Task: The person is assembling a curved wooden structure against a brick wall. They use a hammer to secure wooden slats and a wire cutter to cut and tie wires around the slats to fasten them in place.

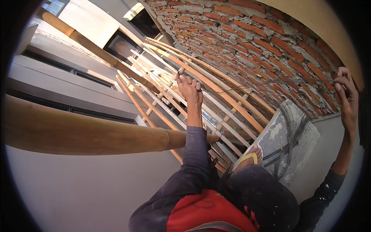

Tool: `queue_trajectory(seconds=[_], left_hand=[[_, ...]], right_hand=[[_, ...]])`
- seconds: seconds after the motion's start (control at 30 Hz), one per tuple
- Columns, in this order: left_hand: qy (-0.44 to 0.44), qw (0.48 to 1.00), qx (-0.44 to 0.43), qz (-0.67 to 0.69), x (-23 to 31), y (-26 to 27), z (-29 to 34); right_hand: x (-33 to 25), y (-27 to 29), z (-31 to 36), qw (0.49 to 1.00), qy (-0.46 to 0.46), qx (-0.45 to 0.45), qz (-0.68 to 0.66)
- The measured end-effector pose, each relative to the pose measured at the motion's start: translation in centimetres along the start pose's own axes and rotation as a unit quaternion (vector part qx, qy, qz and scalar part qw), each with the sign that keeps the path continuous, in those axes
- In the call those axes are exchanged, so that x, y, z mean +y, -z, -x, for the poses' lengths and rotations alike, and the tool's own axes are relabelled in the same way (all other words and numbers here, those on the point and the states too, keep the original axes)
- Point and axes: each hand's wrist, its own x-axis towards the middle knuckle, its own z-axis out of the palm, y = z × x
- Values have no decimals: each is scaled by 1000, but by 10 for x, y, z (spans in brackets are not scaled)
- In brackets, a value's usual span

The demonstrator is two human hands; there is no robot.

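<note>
A thin dark wire (266,82) stretches between my two raised hands, in front of the brick wall. My left hand (190,89), near the middle of the view, is closed round one end of it, and a short dark loop shows above the fingers. At the far right my right hand (347,94) pinches the other end. Below the wire, a bundle of loose dark wires (288,133) lies on a paint-spattered board (306,142). Beside the bundle rest dark, slim tool-like handles (275,154), whose kind I cannot make out.
A thick bamboo pole (89,125) crosses at the left, with another bamboo pole (75,34) behind it. Long wooden strips (228,98) on bamboo crosspieces run beneath my left hand. The brick wall (247,42) rises at the right. My sandalled foot (251,156) stands on the board.
</note>
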Motion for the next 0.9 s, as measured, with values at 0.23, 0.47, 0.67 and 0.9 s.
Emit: queue_trajectory(seconds=[0.23, 0.47, 0.67, 0.9], left_hand=[[-16, 993, 44, -106, -6, -5, 1], [132, 980, 135, 61, 3, 37, -19], [107, 989, 23, 99, 0, 44, -29], [-2, 996, 62, -59, 25, 63, -38]], right_hand=[[77, -67, 26, 936, -111, -114, 314], [69, -64, 50, 947, -24, -82, 309], [65, -80, 65, 859, -90, -317, 393], [-18, -53, 14, 780, -59, -557, -280]])
